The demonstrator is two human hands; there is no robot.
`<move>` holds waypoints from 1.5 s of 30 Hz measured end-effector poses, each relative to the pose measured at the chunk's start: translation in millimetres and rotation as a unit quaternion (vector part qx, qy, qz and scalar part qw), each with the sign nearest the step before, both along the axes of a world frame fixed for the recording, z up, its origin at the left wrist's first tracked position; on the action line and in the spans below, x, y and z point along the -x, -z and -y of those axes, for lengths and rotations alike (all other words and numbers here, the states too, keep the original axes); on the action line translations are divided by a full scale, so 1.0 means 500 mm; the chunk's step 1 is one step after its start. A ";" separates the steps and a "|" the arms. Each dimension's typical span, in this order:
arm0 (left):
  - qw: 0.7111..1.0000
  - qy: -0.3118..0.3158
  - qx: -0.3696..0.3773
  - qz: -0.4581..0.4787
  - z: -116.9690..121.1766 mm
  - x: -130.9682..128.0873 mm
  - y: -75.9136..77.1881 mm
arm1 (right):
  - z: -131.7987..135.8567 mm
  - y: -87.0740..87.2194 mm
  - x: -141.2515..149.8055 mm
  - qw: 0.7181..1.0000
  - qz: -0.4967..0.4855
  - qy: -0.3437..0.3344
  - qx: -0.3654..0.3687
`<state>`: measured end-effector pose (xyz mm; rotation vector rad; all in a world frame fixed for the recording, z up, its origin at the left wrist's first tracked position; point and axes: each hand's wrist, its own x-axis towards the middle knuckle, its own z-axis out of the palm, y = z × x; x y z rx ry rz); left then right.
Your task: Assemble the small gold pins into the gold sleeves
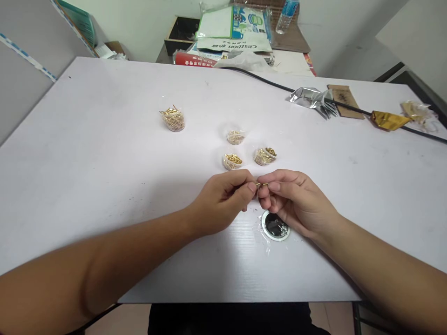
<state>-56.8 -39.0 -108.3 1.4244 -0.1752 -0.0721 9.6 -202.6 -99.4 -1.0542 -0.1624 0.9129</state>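
Observation:
Between my fingertips is a thin gold-coloured metal pin (pixel 264 184). My left hand (pixel 233 197) is closed, thumb against forefinger, at the pin's left end. From the other side my right hand (pixel 289 193) pinches the right end between thumb and fingers. Just beyond the hands stand three small clear cups: one of short gold pieces (pixel 233 161), one of mixed gold and darker pieces (pixel 264 156), and one of pale gold bits (pixel 235 137). A round dark dish with a silver rim (pixel 275 226) lies partly under my right hand.
A fuller clear cup of long gold pins (pixel 172 119) stands farther back on the white table (pixel 104 139). A black cable (pixel 275 84) crosses the back right, near silver foil (pixel 310 97), brown cardboard (pixel 345 101) and gold foil (pixel 389 120). Packages and a water bottle (pixel 287 16) lie beyond.

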 end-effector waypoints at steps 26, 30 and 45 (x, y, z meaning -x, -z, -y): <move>0.986 -0.099 -0.129 0.041 0.002 0.001 0.009 | 0.000 -0.003 0.004 0.997 0.052 0.026 0.051; 0.987 -0.098 -0.123 0.030 0.001 0.001 0.009 | 0.002 -0.001 0.002 0.998 0.042 0.011 0.039; 0.993 -0.066 -0.087 0.033 0.001 0.000 0.008 | 0.004 -0.001 0.001 0.999 0.036 0.003 0.030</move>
